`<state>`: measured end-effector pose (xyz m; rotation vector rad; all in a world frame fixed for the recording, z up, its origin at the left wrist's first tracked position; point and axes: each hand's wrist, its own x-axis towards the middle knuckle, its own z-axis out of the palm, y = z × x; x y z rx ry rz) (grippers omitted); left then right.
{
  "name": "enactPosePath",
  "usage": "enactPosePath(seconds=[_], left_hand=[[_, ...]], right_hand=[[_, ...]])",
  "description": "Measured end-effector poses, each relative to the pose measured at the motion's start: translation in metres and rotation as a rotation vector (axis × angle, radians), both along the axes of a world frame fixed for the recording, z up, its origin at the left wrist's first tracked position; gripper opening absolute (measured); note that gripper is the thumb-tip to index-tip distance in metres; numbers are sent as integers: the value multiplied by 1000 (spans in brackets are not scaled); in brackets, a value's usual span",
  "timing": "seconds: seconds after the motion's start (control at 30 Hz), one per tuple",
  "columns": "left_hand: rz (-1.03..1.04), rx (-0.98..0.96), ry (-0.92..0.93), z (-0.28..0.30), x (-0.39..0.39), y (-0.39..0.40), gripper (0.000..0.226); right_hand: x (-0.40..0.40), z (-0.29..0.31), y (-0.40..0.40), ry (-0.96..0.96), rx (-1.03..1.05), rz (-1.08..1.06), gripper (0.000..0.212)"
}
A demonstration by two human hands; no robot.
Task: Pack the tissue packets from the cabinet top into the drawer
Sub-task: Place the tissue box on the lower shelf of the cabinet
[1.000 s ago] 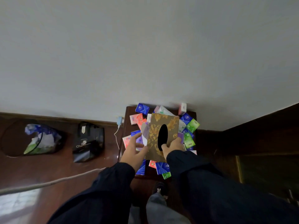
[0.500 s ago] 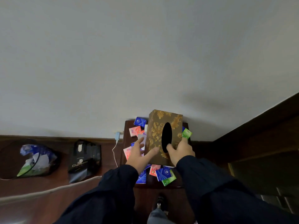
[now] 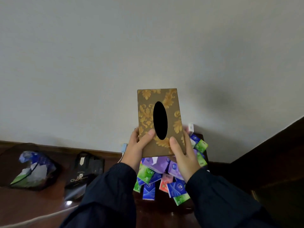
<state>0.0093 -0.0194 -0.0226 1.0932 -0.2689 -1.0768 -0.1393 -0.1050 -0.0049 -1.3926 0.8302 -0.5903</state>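
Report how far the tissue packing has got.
Done: nothing visibly packed; no drawer in view. In hand: left hand and right hand grip the gold-patterned tissue box above the pile. Left: the tissue packets heaped on the cabinet top.

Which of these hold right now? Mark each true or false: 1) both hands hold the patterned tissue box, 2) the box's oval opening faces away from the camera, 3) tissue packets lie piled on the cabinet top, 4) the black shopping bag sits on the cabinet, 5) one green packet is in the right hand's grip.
1) True: the left hand and the right hand both hold the tissue box.
2) False: the dark oval opening faces the camera.
3) True: the tissue packets lie in a loose pile on the cabinet top.
4) False: the black shopping bag stands on the floor, to the left of the cabinet.
5) False: the right hand holds only the box.
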Motion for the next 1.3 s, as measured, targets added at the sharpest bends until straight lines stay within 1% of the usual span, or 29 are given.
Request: enactPosePath(seconds=[0.07, 0.13, 0.2, 0.3, 0.33, 0.4, 0.47, 0.53, 0.6, 0.63, 0.73, 0.77, 0.8, 0.87, 0.93, 1.0, 1.07, 1.17, 1.3], left_hand=[[-1, -40, -8, -30, -4, -1, 77], [-22, -78, -67, -57, -10, 1, 69], [-10, -79, -117, -81, -17, 9, 68], [7, -81, -208, -106, -31, 26, 71], [8, -79, -242, -111, -37, 33, 72], [19, -71, -275, -118, -55, 52, 75], [26, -59, -281, -119, -79, 74, 77], [38, -41, -286, -114, -104, 99, 83], [49, -28, -286, -109, -128, 122, 88], [49, -29, -297, -107, -140, 132, 86], [44, -52, -335, -105, -169, 160, 73], [48, -48, -333, -106, -179, 167, 74], [54, -37, -333, -108, -188, 175, 78], [76, -16, -346, -112, -203, 185, 89], [109, 2, -367, -115, -212, 191, 98], [144, 15, -383, -118, -217, 194, 103], [182, 9, -365, -123, -217, 194, 103], [228, -8, -306, -131, -212, 187, 102], [230, -14, -283, -147, -200, 162, 98]], right_hand=[[1, -30, -1, -75, -25, -19, 57], [-1, -61, -2, -130, -50, -26, 52], [-5, -89, 2, -171, -75, -5, 51], [-20, -120, 20, -206, -104, -4, 29], [-26, -125, 28, -213, -116, -4, 28], [-44, -134, 45, -233, -134, 1, 32], [-67, -139, 64, -238, -128, 16, 41], [-93, -137, 86, -239, -107, 44, 44], [-121, -132, 105, -201, -126, 51, 44], [-134, -131, 112, -179, -145, 63, 47], [-168, -130, 128, -143, -158, 148, 67], [-179, -130, 134, -126, -134, 176, 69], [-190, -130, 139, -107, -112, 202, 67], [-209, -132, 148, -62, -115, 231, 53], [-223, -137, 152, -15, -112, 211, 45], [-233, -144, 150, 39, -57, 158, 39], [-239, -155, 141, 99, -1, 131, 32], [-244, -183, 124, 217, 52, 87, 42], [-247, -251, 90, 386, 118, 24, 48]])
